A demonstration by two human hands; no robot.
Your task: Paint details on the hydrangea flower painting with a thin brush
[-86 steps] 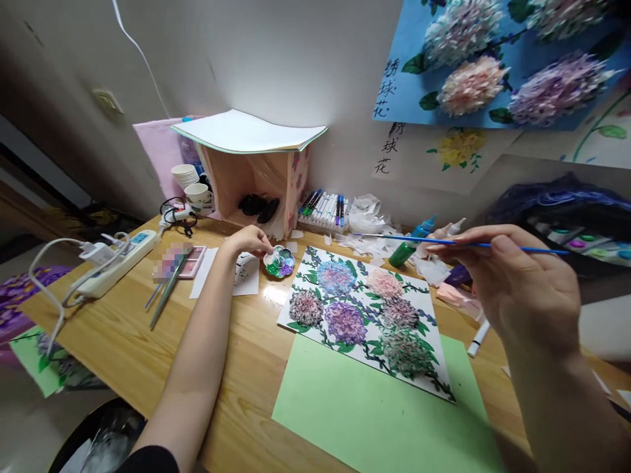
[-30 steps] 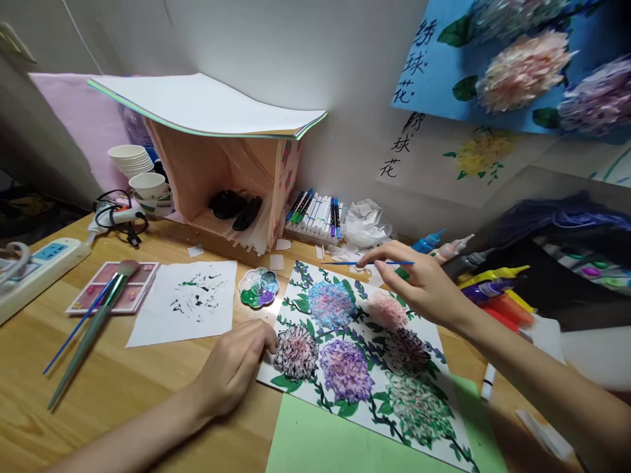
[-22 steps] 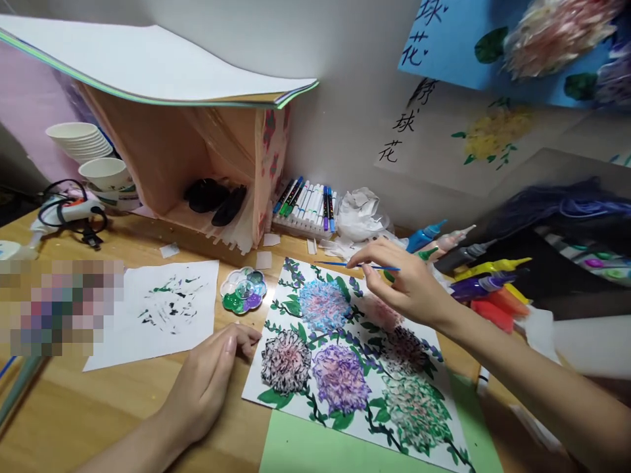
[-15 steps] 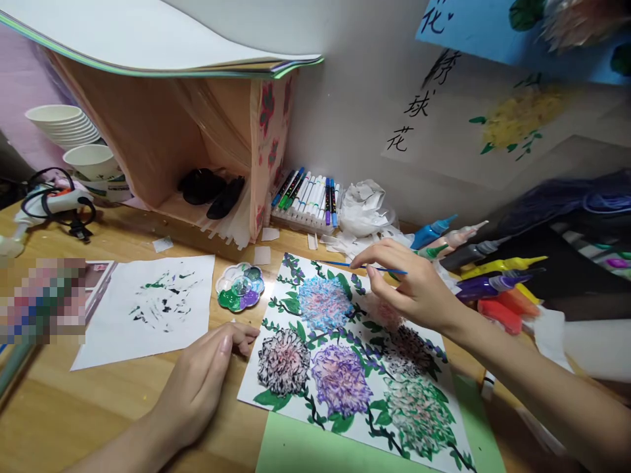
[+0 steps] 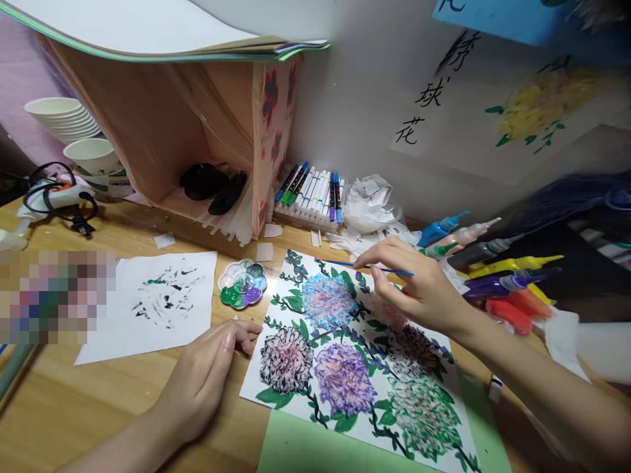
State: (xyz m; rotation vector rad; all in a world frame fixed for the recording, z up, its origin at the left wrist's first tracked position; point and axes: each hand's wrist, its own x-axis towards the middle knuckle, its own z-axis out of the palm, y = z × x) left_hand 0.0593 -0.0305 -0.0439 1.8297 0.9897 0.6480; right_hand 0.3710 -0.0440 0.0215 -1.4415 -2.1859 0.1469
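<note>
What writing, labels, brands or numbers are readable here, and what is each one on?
"绣球花": black handwriting down the white sheet on the wall, its top character partly struck over.
Blue sheet, top right: part of one character, cut off by the picture's edge.
Lower paper cup: print too small to read.
Marker pens: any print too small to read.

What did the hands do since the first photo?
The left hand moved back from the paint palette and now rests beside the flower picture. The right hand came left and down, bringing the blue brush to the picture's far edge. It kept holding the brush; the palette stayed put.
</note>
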